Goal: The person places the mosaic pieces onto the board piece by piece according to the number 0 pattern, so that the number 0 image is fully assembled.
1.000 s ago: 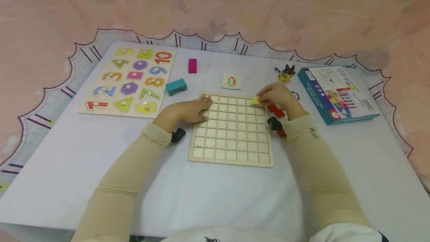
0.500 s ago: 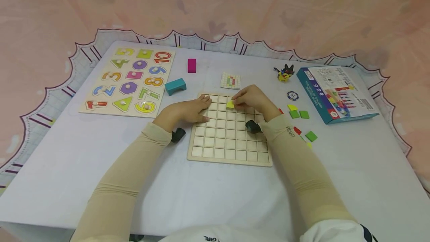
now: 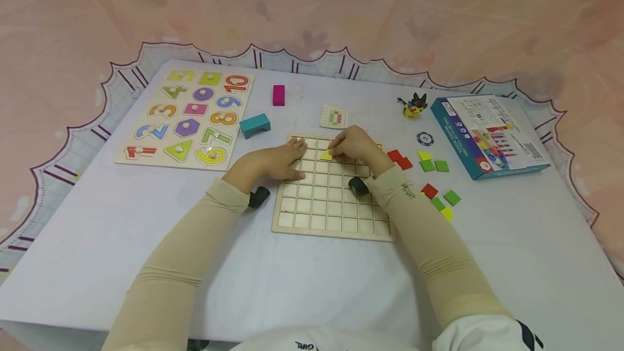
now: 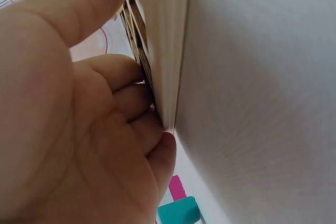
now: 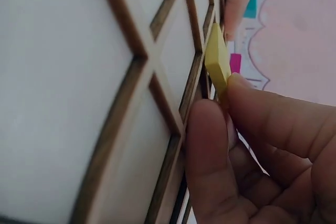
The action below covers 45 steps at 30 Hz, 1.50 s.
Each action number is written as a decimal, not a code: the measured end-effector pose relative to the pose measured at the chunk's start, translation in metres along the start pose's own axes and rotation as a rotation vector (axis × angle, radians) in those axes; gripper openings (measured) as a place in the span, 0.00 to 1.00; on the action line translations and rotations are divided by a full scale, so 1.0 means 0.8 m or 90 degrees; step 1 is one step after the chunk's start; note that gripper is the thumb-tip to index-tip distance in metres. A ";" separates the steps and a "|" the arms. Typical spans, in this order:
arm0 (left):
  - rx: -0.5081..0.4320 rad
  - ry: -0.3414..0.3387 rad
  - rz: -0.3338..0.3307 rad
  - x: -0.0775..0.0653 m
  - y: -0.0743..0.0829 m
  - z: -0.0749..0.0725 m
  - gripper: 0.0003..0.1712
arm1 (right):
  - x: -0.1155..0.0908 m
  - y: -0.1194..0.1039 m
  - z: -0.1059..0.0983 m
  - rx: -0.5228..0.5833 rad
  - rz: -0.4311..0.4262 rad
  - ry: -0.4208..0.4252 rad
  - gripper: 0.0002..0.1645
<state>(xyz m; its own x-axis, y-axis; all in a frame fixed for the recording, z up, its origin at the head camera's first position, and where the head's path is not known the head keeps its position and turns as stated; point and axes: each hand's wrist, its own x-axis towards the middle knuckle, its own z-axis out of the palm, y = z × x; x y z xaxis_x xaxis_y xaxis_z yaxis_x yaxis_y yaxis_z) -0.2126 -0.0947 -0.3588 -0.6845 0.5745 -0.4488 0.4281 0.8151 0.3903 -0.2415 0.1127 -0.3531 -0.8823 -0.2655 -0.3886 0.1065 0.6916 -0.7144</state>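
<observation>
A yellow tile (image 3: 326, 155) is pinched between the thumb and forefinger of my right hand (image 3: 355, 145), close over the upper rows of a wooden grid board (image 3: 312, 222). In the right wrist view the yellow tile (image 5: 216, 56) tilts against the raised grid strips. My left hand (image 3: 280, 162) rests with spread fingers on the board's upper left edge. The left wrist view shows the palm and the left hand's fingers (image 4: 137, 100) along the board's side (image 4: 167, 51). Behind the board lies a small pattern card (image 3: 335, 117) with coloured squares.
Loose red tiles (image 3: 429, 190), green tiles (image 3: 452, 197) and yellow tiles (image 3: 447, 213) lie right of the board. A number puzzle (image 3: 187, 118), a teal arch block (image 3: 255, 125) and a magenta block (image 3: 279, 95) stand left. A toy figure (image 3: 413, 106), round chip (image 3: 424, 138) and box (image 3: 489, 137) are right.
My right hand has carried the yellow tile leftward from the board's upper right corner to its upper middle, uncovering the loose tiles on the right. The left hand has stayed in place.
</observation>
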 end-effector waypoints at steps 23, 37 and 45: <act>0.013 -0.006 0.012 0.000 0.000 0.001 0.53 | 0.005 -0.008 0.011 -0.125 -0.036 0.002 0.09; 0.001 0.008 0.029 -0.002 0.003 -0.001 0.57 | -0.020 0.020 -0.038 -0.121 -0.066 0.075 0.18; -0.003 0.010 0.029 -0.003 0.003 -0.001 0.57 | -0.044 0.054 -0.094 -0.064 -0.005 0.102 0.22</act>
<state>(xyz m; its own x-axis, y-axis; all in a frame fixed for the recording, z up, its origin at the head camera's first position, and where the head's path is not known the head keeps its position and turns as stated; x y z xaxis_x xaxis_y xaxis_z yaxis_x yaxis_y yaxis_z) -0.2103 -0.0945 -0.3559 -0.6735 0.6096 -0.4181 0.4560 0.7878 0.4140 -0.2404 0.2027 -0.3267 -0.9456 -0.1660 -0.2797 0.0602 0.7557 -0.6521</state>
